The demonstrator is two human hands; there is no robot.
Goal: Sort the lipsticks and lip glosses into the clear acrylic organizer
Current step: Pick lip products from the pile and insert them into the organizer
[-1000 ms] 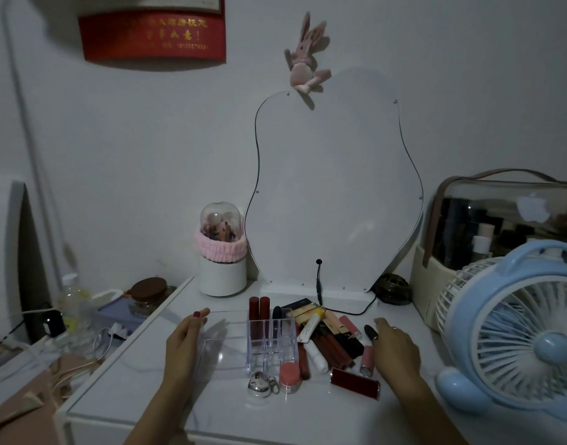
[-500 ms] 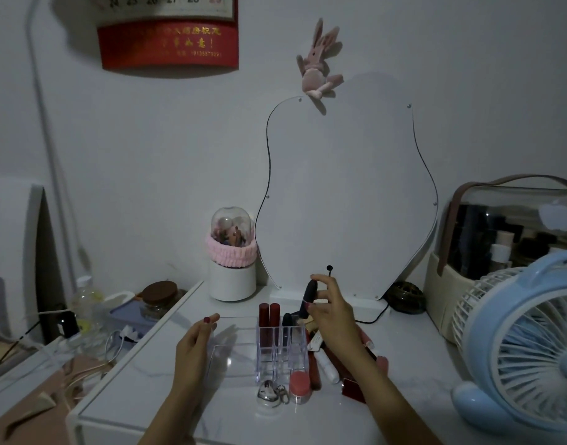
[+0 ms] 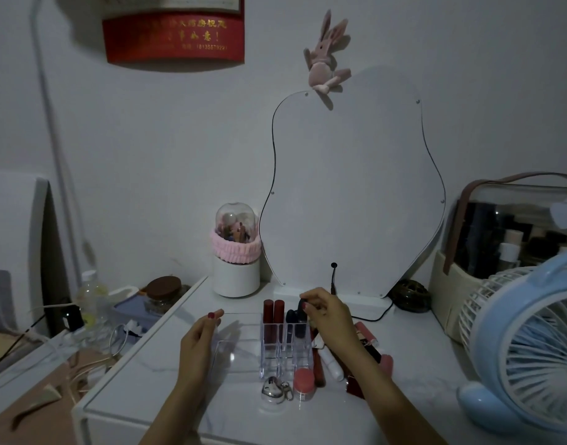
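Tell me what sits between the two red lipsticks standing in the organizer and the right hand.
In the head view, one dark lipstick stands in the organizer between the two red lipsticks and the right hand, which pinches another dark tube over a slot.

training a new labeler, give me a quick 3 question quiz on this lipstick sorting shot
1. True or false: two red tubes stand upright in the clear organizer.
2. Which hand pinches the dark tube over the organizer? A) left B) right
3. Fill in: the left hand rests at the organizer's ____ side.

Key: 1 true. 2 B, the right hand. 3 left.
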